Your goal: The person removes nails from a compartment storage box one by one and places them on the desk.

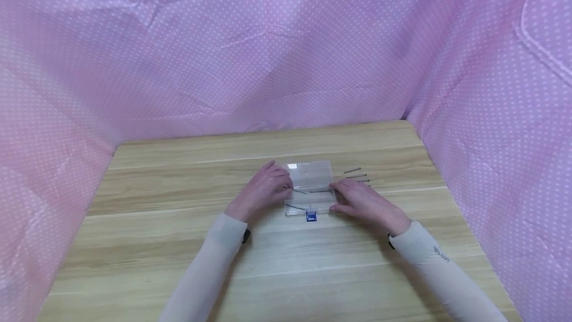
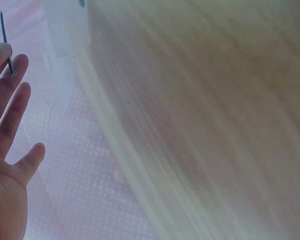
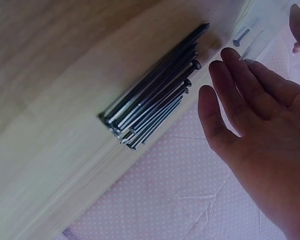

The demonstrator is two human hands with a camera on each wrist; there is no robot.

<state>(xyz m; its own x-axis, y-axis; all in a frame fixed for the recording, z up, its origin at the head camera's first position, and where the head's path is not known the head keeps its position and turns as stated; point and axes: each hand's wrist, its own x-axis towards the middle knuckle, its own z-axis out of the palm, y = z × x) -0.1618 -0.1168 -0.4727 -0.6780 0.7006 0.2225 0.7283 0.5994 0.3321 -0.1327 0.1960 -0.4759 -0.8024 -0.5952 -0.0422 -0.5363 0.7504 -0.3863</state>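
In the head view my left hand (image 1: 268,186) is at the left side of a clear plastic box (image 1: 308,175) with its lid up. Thumb and fingertip pinch a thin metal nail (image 2: 5,35), plain in the left wrist view; its other end reaches over the box. My right hand (image 1: 359,200) rests at the box's right side, thumb near the front corner and a fingertip farther back; its fingers look loosely extended in the right wrist view. Inside the box lie one nail (image 1: 295,207) at the front left and another nail (image 1: 319,191) farther back.
Several loose nails (image 3: 155,90) lie side by side on the wooden table (image 1: 178,262), right of the box. A blue label (image 1: 311,216) is on the box's front edge. Pink dotted cloth (image 1: 268,63) hangs behind the table and at both sides.
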